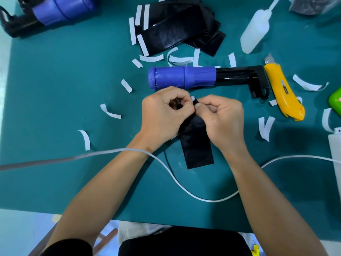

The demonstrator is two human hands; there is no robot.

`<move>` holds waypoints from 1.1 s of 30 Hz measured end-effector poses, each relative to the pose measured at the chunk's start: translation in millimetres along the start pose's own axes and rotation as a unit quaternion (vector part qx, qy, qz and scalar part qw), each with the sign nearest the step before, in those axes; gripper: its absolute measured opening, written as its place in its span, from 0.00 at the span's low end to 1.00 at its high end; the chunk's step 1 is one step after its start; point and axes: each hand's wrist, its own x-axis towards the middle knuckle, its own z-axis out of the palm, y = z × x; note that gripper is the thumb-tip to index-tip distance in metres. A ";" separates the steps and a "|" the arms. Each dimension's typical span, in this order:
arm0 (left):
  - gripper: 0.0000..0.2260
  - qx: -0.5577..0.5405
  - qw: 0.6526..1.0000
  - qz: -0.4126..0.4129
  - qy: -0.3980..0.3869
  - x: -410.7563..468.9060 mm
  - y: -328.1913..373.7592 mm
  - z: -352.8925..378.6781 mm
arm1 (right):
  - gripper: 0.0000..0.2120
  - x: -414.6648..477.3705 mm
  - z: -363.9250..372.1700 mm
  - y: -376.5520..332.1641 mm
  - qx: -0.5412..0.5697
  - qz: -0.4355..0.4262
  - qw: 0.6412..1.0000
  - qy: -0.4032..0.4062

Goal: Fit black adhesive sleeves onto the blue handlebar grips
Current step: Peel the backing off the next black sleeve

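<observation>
From the head camera, the blue handlebar grip point(182, 77) lies on its side on the green mat point(64, 80), its ribbed, rubbery-looking surface bare. A glossy black bar point(239, 74) juts from its right end and bends into a bracket.

Just in front of the grip, the left hand point(162, 111) and right hand point(221, 115) meet with their fingers curled. Both pinch the top edge of a flat, shiny black sleeve point(197, 145), which hangs down toward the person. A sliver of white backing point(193, 97) shows between the fingertips, so the liner is probably being picked loose. The fitting itself is not yet begun on this grip.

Behind the grip sits a loose pile of more black sleeves point(177, 28). Curled white paper strips point(126, 85) litter the mat around it. To its right lies a yellow utility knife point(282, 93), and far behind on the right a translucent squeeze bottle point(256, 28). A second blue grip point(64, 8) rests far to the back left, and whether it is sleeved cannot be told.
</observation>
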 end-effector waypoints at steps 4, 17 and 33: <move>0.07 -0.004 1.000 -0.002 0.020 0.9 -1.0 -1.8 | 0.13 1.2 -3.7 0.3 0.015 0.002 1.000 0.012; 0.09 0.011 0.998 0.069 -0.001 -1.1 1.4 -5.7 | 0.10 1.2 -5.8 -5.6 0.099 0.027 0.995 -0.009; 0.09 -0.149 0.984 -0.092 -0.028 3.9 2.6 -7.4 | 0.12 7.0 -10.3 -1.7 0.125 0.040 0.990 0.059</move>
